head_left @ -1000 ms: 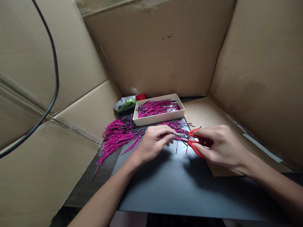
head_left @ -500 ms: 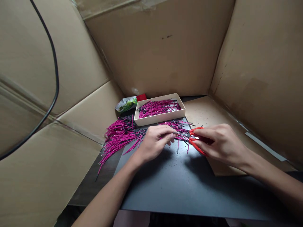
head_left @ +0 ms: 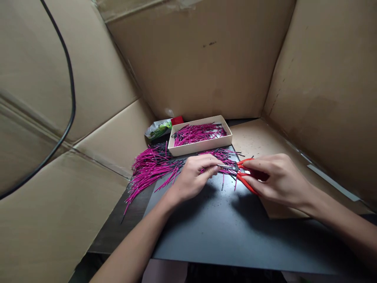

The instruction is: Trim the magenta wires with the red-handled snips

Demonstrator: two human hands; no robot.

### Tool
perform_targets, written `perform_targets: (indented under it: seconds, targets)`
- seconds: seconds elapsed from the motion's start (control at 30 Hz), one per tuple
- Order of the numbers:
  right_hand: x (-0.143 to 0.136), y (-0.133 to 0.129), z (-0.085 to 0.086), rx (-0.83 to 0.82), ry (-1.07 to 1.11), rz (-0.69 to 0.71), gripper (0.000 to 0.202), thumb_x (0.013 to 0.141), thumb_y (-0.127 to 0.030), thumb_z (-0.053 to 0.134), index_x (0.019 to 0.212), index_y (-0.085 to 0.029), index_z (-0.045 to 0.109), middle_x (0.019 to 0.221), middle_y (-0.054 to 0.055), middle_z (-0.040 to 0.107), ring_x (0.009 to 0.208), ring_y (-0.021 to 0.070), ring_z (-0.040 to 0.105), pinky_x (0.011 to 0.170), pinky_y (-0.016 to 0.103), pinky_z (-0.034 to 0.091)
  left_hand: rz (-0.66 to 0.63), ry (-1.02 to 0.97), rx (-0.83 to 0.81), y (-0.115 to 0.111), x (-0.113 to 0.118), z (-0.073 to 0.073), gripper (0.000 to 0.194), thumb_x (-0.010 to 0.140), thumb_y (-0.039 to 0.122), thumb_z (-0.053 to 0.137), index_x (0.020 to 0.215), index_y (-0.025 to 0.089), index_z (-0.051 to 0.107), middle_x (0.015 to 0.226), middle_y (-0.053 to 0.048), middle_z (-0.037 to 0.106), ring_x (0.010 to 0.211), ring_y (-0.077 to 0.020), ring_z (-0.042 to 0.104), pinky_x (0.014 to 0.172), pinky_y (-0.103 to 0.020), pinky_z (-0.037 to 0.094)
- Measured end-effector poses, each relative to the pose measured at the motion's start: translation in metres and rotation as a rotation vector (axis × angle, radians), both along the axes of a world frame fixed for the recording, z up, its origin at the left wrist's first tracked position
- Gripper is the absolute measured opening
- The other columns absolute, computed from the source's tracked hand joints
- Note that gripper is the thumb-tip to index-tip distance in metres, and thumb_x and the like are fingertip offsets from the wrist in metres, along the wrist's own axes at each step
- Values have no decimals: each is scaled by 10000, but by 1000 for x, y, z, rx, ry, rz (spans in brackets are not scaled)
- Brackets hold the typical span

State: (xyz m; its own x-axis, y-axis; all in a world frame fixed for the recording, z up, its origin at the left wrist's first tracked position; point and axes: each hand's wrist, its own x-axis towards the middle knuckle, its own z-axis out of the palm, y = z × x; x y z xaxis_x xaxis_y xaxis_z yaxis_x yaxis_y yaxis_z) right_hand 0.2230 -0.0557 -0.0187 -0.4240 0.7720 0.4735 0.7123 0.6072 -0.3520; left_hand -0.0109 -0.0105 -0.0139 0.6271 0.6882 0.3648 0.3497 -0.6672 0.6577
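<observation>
My right hand [head_left: 273,177] grips red-handled scissors [head_left: 246,184], thumb and fingers in the loops and blades pointing left. The blade tips reach the fingertips of my left hand [head_left: 200,173], which is closed in a pinch. What that pinch holds is too small and hidden to make out. Behind both hands, magenta wires with black ends [head_left: 219,155] lie loose on the dark grey board [head_left: 206,232]. A larger pile of the same wires [head_left: 150,169] spreads to the left of my left hand.
A shallow cream box [head_left: 203,148] full of similar wires stands behind my hands. A green-and-white packet [head_left: 159,129] and a red item [head_left: 177,120] lie beside it. Cardboard walls [head_left: 188,70] enclose the table, a cardboard sheet [head_left: 250,135] lies right, and a black cable [head_left: 72,86] hangs left.
The scissors' blades are turned slightly and show more plainly at my left fingertips. Both hands stay in nearly the same place, and the whole view has shifted slightly.
</observation>
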Motion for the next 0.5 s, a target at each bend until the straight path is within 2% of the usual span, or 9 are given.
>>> perform_targets:
  seconds: [0.17, 0.4, 0.5]
  targets:
    - [1, 0, -1, 42, -3, -14, 208, 844, -272, 575, 898, -148, 734, 723, 64, 703, 543, 134, 574, 506, 263, 380, -6, -4, -8, -1, 1, 1, 201, 931, 212, 508, 960, 143, 694, 932, -87, 694, 867, -170, 624, 752, -297, 496]
    - [-2, -2, 2, 3, 26, -49, 194, 799, -265, 605, 915, -170, 730, 601, 4, 625, 500, 114, 486, 491, 263, 336, 6, -20, -27, -2, 1, 1, 221, 931, 230, 507, 934, 122, 699, 843, -78, 668, 768, -156, 593, 712, -291, 480]
    - [-2, -3, 3, -5, 16, -39, 188, 796, -266, 603, 901, -173, 727, 584, -5, 606, 498, 110, 476, 490, 260, 325, 2, -27, -36, -2, 1, 1, 215, 931, 219, 506, 954, 127, 699, 871, -80, 675, 792, -158, 601, 727, -288, 481]
